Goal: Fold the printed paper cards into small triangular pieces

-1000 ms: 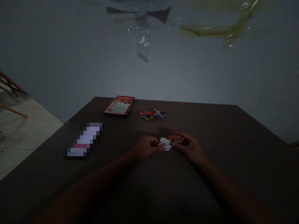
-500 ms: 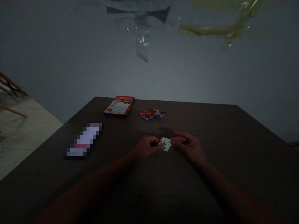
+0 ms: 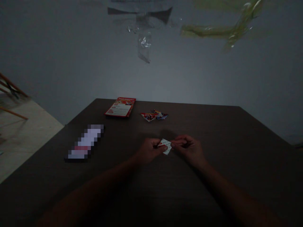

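A small folded piece of white paper (image 3: 167, 145) with red print is held just above the dark table, its corners turned like a diamond. My left hand (image 3: 148, 151) is closed on its left side, the thumb lying flat across the front. From the other side, my right hand (image 3: 190, 150) pinches the paper's right corner between thumb and fingertips; its other fingers are curled. Beyond the hands lie two colourful folded paper pieces, a red and white one (image 3: 149, 117) and a bluish one (image 3: 162, 115), touching or overlapping each other.
A stack of red and white printed sheets (image 3: 121, 107) lies near the back left of the table (image 3: 213, 126). Toward the left edge is a phone-like object (image 3: 86, 142), blurred into blocks. Behind the table stands a wall (image 3: 189, 75) with tape on it.
The white paper has shifted slightly left, and my left thumb covers more of its red print. My right hand has moved a little left, its fingers drawn closer together.
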Tool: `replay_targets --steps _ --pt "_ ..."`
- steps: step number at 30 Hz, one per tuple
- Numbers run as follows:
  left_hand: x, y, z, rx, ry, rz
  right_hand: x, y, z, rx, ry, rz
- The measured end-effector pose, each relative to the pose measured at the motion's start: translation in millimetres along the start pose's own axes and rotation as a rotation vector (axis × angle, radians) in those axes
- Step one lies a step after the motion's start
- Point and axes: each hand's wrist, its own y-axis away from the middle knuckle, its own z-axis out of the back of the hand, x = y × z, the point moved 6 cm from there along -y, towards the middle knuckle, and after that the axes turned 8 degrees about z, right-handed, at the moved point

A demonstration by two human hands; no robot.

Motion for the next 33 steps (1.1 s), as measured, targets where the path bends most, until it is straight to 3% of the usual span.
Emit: replay_targets --steps 17,24,33 --pt "-4.0 3.1 3.6 -0.044 -0.138 0.009 -0.3 1.2 -6.2 0.058 0.018 -0.023" --pt "0.9 -1.6 1.9 0.04 -0.045 0.018 -1.2 -1.2 -2.6 0.053 -0.001 -0.059" --pt "-4.3 -1.7 3.5 0.032 0.025 0.016 3.3 -1.0 -0.2 0.032 0.011 -0.034"
